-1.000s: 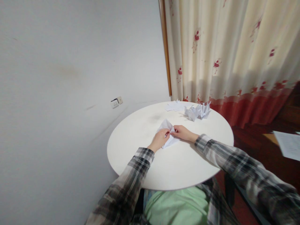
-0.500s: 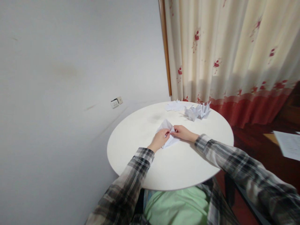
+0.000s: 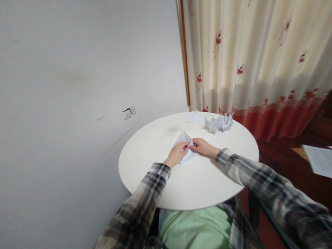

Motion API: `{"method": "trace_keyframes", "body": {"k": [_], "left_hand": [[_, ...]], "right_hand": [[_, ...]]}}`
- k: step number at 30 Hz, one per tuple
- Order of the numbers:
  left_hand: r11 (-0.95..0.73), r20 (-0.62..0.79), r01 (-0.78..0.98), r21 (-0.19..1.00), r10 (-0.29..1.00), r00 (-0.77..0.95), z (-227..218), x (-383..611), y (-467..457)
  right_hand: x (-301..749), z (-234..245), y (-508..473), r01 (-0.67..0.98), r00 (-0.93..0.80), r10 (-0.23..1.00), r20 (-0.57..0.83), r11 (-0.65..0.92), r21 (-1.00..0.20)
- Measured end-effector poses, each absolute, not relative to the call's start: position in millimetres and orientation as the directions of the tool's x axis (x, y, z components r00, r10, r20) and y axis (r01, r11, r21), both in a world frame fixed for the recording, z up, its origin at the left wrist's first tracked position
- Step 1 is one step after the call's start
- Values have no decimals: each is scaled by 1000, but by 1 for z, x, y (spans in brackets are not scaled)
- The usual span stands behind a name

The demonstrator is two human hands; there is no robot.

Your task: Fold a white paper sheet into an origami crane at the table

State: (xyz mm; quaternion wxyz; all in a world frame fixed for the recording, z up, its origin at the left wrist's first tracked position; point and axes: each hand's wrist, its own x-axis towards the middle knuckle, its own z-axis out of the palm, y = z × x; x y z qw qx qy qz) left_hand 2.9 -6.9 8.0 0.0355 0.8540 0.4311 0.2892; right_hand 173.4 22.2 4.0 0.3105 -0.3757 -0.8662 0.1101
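Note:
A folded sheet of white paper (image 3: 184, 136) lies on the round white table (image 3: 145, 148), one corner pointing away from me. My left hand (image 3: 178, 151) is closed on it from the left, thumb and fingers pinching near its middle. From the right, my right hand (image 3: 202, 146) pinches the same paper, its fingertips almost meeting those of the left. Both hands cover much of the sheet, so the exact fold between the fingers is hidden. Beyond the right hand stand several folded paper cranes (image 3: 219, 123) in a cluster.
Flat white paper pieces (image 3: 194, 117) lie at the table's far edge. A wall with a power socket (image 3: 127, 114) runs along the left. A floral curtain (image 3: 233, 62) hangs behind the table. Printed sheets (image 3: 320, 159) are off to the right.

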Motion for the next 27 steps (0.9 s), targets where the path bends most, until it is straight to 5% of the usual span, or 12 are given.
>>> {"method": "trace_keyframes", "body": {"k": [27], "left_hand": [[-643, 476, 711, 286, 739, 477, 6, 2, -6]], "right_hand": [[173, 7, 20, 578, -530, 718, 452, 696, -426]]}}
